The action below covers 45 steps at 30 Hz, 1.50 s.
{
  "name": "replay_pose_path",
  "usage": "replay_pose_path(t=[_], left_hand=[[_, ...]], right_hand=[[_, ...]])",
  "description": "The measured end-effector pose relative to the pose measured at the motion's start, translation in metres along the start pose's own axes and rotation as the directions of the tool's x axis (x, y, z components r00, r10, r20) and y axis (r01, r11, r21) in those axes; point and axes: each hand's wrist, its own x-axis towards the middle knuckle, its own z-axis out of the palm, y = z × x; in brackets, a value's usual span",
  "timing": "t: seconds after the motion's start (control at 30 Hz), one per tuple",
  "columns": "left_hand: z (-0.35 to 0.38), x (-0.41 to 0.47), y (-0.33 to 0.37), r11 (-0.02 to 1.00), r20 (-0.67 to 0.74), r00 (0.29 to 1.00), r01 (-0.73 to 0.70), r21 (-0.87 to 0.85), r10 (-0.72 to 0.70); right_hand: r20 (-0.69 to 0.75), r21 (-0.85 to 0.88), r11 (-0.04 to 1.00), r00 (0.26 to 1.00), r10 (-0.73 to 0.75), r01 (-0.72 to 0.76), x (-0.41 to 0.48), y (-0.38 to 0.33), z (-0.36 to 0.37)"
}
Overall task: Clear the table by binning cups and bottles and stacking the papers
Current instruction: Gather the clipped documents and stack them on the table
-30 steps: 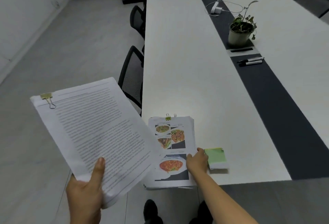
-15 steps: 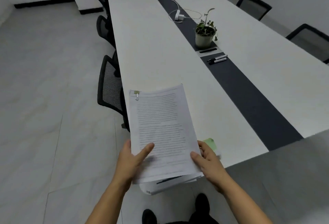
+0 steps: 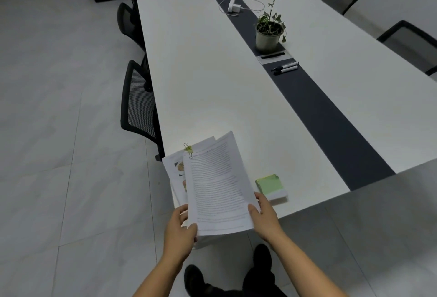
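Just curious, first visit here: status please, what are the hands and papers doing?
Left hand, right hand: both grip text packet. Packet over photo packet at table edge. Green notepad beside, not in the way.

A long white table (image 3: 212, 72) runs from the top centre of the frame to the lower right, with a dark strip (image 3: 319, 117) down its middle. On the strip, from top to bottom, lie a white charger (image 3: 234, 6) with its cable, a potted plant (image 3: 269, 34) and two markers (image 3: 285, 68). Near the bottom edge sit a pad of green notes (image 3: 270, 184) and clipped papers (image 3: 176, 173) overhanging the corner.
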Motion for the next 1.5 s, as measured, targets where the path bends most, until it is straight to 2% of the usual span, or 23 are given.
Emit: replay_pose_path(t=[0.17,0.3,0.37,0.43,0.5,0.63,0.73,0.87,0.93,1.0,1.07,1.17,1.23,1.3,1.4,1.5], left_hand=[[0.011,-0.004,-0.021,0.997,0.032,0.997,0.073,0.012,-0.073],[0.014,0.006,-0.023,0.996,-0.05,0.999,0.012,0.089,-0.008],[0.013,0.021,-0.029,0.965,-0.106,0.991,-0.058,0.256,0.087],[0.017,0.038,-0.036,0.806,-0.05,0.978,-0.138,0.575,0.203],[0.023,0.051,-0.042,0.576,0.075,0.978,-0.175,0.798,0.193],[0.031,0.065,-0.059,0.274,0.291,0.955,-0.296,0.915,0.062],[0.033,0.068,-0.059,0.167,0.396,0.918,-0.394,0.904,0.019],[0.032,0.079,-0.056,0.136,0.456,0.89,-0.451,0.882,-0.004],[0.031,0.082,-0.055,0.157,0.483,0.876,-0.476,0.865,-0.007],[0.029,0.081,-0.056,0.223,0.471,0.882,-0.462,0.859,0.012],[0.028,0.076,-0.059,0.403,0.377,0.924,-0.368,0.838,0.061],[0.025,0.07,-0.058,0.72,0.119,0.992,-0.117,0.684,0.048],[0.021,0.069,-0.055,0.854,0.013,0.999,-0.039,0.518,0.038],[0.014,0.069,-0.055,0.945,-0.048,0.999,0.03,0.325,-0.015],[0.006,0.069,-0.055,0.987,-0.08,0.988,0.141,0.072,-0.135],[0.006,0.065,-0.054,0.985,-0.054,0.983,0.173,-0.001,-0.173]], right_hand=[[0.008,-0.036,0.996,0.996,0.084,-0.083,0.0,0.013,0.001],[-0.029,0.035,0.993,0.993,0.115,-0.114,-0.01,0.024,-0.014],[-0.036,0.087,0.988,0.99,0.133,-0.13,-0.014,0.025,-0.025],[-0.057,0.114,0.987,0.991,0.118,-0.111,-0.016,0.026,-0.035],[-0.095,0.15,0.985,0.99,0.101,-0.086,-0.018,0.026,-0.044],[-0.173,0.225,0.972,0.979,0.109,-0.069,-0.019,0.033,-0.06],[-0.188,0.25,0.965,0.973,0.131,-0.081,-0.019,0.04,-0.068],[-0.187,0.244,0.964,0.97,0.152,-0.104,-0.024,0.048,-0.071],[-0.192,0.245,0.964,0.969,0.156,-0.106,-0.026,0.051,-0.071],[-0.183,0.261,0.959,0.969,0.165,-0.114,-0.025,0.054,-0.07],[-0.158,0.286,0.951,0.973,0.167,-0.117,-0.023,0.054,-0.068],[-0.094,0.314,0.943,0.985,0.145,-0.109,-0.017,0.046,-0.06],[-0.039,0.322,0.942,0.993,0.112,-0.094,-0.01,0.034,-0.049],[0.006,0.322,0.943,0.997,0.083,-0.08,0.001,0.021,-0.033],[0.026,0.132,0.988,0.997,0.075,-0.077,0.021,0.012,-0.003],[0.056,-0.261,0.958,0.989,0.136,-0.117,0.038,0.015,0.021]])
